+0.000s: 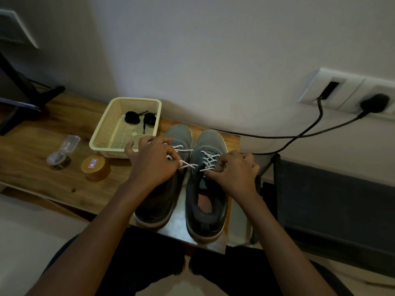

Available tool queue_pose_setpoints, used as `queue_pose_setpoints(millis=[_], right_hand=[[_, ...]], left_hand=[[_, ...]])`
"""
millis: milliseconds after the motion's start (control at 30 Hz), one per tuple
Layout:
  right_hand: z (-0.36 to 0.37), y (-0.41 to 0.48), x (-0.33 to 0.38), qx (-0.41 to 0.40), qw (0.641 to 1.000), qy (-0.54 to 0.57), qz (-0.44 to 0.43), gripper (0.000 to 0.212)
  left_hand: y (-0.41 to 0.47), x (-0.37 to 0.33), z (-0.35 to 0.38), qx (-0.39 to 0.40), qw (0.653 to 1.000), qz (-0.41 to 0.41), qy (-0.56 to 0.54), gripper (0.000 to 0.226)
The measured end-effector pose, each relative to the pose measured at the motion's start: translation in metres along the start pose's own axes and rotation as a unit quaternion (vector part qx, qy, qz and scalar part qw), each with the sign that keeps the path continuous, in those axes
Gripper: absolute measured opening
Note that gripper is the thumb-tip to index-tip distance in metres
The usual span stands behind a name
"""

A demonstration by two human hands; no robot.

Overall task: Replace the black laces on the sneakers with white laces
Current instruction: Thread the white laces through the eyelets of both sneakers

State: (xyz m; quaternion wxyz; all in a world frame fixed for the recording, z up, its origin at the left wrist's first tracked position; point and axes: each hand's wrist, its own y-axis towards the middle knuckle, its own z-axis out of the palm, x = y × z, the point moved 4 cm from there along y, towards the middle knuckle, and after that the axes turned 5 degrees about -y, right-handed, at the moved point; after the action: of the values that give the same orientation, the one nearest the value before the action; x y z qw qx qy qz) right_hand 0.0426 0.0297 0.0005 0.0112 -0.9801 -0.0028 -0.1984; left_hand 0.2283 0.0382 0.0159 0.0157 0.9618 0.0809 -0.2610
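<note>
Two grey sneakers stand side by side, toes towards the wall. The right sneaker (206, 201) carries a white lace (210, 160) crossed through its eyelets. My right hand (235, 174) pinches that lace at the shoe's upper eyelets. The left sneaker (159, 201) is partly hidden under my left hand (152, 162), which pinches a white lace end (188, 165) stretched across towards the right shoe. Two coiled black laces (139, 118) lie in the cream mesh basket (102, 133) behind the left shoe.
An orange-lidded jar (96, 167), a tape roll (57, 160) and a clear plastic wrapper (69, 143) sit on the wooden table (32, 146) to the left. Black cables (299, 136) run from wall sockets at right. A dark stand (21, 92) is at the far left.
</note>
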Motion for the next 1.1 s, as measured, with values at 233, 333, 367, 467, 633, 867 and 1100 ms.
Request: queue_pose_setpoints(millis=[233, 333, 367, 467, 633, 867, 1100], right_hand=[[-0.001, 0.001, -0.005, 0.031, 0.997, 0.064, 0.011, 0.036], [-0.015, 0.003, -0.005, 0.024, 0.955, 0.288, 0.068, 0.051], [-0.023, 0.005, -0.004, 0.006, 0.939, 0.333, 0.084, 0.052], [-0.036, 0.012, -0.008, -0.035, 0.915, 0.384, 0.120, 0.039], [-0.038, 0.023, -0.010, -0.025, 0.908, 0.404, 0.106, 0.018], [-0.018, 0.029, 0.023, 0.045, 0.959, 0.279, -0.019, 0.006], [-0.011, 0.037, 0.050, -0.008, 0.951, 0.303, -0.053, 0.007]], left_hand=[[-0.003, -0.004, 0.001, 0.026, 0.999, 0.007, 0.034, 0.019], [-0.004, -0.009, 0.004, 0.045, 0.997, 0.026, 0.049, 0.024], [-0.005, -0.012, 0.005, 0.047, 0.996, 0.036, 0.068, 0.028], [-0.004, -0.018, 0.010, 0.022, 0.993, 0.052, 0.106, 0.022], [-0.001, -0.017, 0.014, 0.038, 0.995, 0.035, 0.088, 0.022], [0.016, -0.017, 0.002, 0.079, 0.972, 0.011, -0.221, 0.030], [0.024, -0.038, -0.017, 0.021, 0.722, -0.038, -0.690, 0.038]])
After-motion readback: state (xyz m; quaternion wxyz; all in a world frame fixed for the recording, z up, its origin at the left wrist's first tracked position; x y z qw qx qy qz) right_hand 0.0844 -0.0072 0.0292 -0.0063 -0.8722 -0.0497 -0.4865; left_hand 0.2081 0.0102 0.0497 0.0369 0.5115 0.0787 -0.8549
